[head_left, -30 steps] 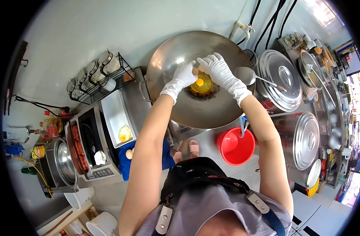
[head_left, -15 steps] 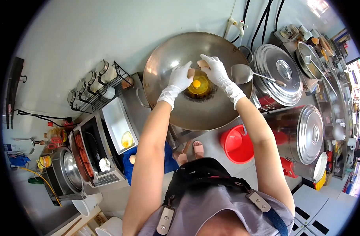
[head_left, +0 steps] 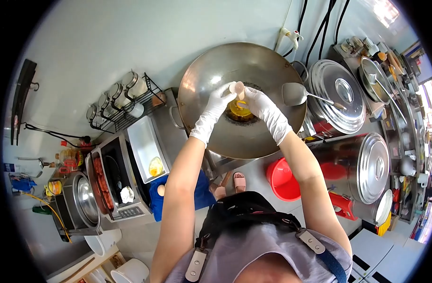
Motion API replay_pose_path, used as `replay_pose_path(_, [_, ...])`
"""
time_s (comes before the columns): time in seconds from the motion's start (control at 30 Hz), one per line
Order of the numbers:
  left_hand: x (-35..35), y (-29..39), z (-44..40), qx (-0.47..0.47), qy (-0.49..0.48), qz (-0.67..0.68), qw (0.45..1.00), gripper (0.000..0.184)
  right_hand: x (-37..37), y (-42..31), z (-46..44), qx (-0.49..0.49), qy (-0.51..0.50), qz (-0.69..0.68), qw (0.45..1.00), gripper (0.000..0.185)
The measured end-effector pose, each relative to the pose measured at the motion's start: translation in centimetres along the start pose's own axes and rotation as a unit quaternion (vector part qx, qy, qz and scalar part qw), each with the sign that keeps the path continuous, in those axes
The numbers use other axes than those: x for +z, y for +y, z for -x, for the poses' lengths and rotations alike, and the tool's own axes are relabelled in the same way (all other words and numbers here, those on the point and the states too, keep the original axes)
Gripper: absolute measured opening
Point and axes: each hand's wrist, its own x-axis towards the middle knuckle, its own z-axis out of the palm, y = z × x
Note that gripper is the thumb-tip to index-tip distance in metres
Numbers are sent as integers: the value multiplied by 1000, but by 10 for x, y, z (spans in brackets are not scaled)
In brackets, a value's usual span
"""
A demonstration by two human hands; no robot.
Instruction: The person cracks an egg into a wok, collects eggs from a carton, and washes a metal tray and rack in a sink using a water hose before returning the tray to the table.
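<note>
Both hands wear white gloves and meet above the big metal wok (head_left: 225, 137). My left hand (head_left: 220, 100) is closed on a piece of eggshell (head_left: 233, 87). In my right hand (head_left: 256, 100) is another shell piece (head_left: 240, 89), held right beside the first. Below them a raw egg (head_left: 240, 111) lies in the bottom of the wok, its yolk partly hidden by the hands. A metal spatula (head_left: 295, 94) rests at the wok's right side, its handle reaching over the rim.
Left of the wok stand a white tray (head_left: 145, 146) with a fried egg, a wire rack of jars (head_left: 123, 101) and a blue cloth (head_left: 201, 191) with a whole egg. At right are large lidded pots (head_left: 341, 92) and a red bucket (head_left: 284, 179).
My hands were apart with a shell piece in each, and have come together so the pieces are side by side. The whole view has shifted slightly.
</note>
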Motion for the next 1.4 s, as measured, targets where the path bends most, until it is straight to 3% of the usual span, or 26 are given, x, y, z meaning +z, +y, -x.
replay_pose_path(0.07, [-6,6,13,13,8,-23,1000,60,29,-9,17,-9,-1,12,1000,38])
replay_pose_path(0.1, [-14,5,18,15,-8,-25,1000,79,39,-10,22,-17,-20,15,1000,38])
replay_pose_path(0.23, [-19,74,77,139,56,-223,963,96,74,3,29,-20,-123,-43,991,41])
replay_pose_path(0.33, [-45,95,130,143,96,-289,942,96,125,19,51,11,-197,-45,979,41])
replay_pose_path(0.37, [-56,99,149,146,108,-326,928,96,159,20,73,62,-223,-132,964,40])
replay_pose_path(0.4, [-65,107,169,161,115,-363,910,94,172,35,75,72,-222,-123,965,40])
replay_pose_path(0.5, [-91,113,235,89,164,-367,911,91,199,92,72,122,-255,-121,952,37])
replay_pose_path(0.53, [-93,118,258,25,194,-350,916,90,212,108,77,146,-258,-142,944,32])
replay_pose_path(0.67, [-111,96,342,46,286,-329,899,89,238,167,101,246,-283,-77,924,31])
replay_pose_path(0.73, [-113,89,377,25,326,-323,888,86,230,196,111,237,-310,11,921,35])
replay_pose_path(0.8, [-113,63,408,-9,390,-265,882,85,209,232,119,226,-265,156,924,35])
replay_pose_path(0.87, [-110,38,433,-40,432,-289,853,84,198,253,127,117,-280,376,876,32])
replay_pose_path(0.93, [-113,-5,447,-27,477,-300,826,84,174,292,130,4,-282,437,854,38])
replay_pose_path(1.0, [-122,-60,458,-33,522,-286,803,84,175,292,132,-193,-333,596,705,45])
replay_pose_path(1.07, [-129,-81,454,-43,534,-403,742,84,164,303,129,-215,-370,659,619,50])
replay_pose_path(1.17, [-141,-105,445,-101,552,-403,723,88,159,308,137,-243,-395,732,498,55])
replay_pose_path(1.27, [-144,-111,447,-147,509,-415,740,95,156,308,144,-261,-387,753,464,55])
replay_pose_path(1.4, [-141,-109,461,-114,496,-436,742,92,155,316,147,-265,-364,752,482,52])
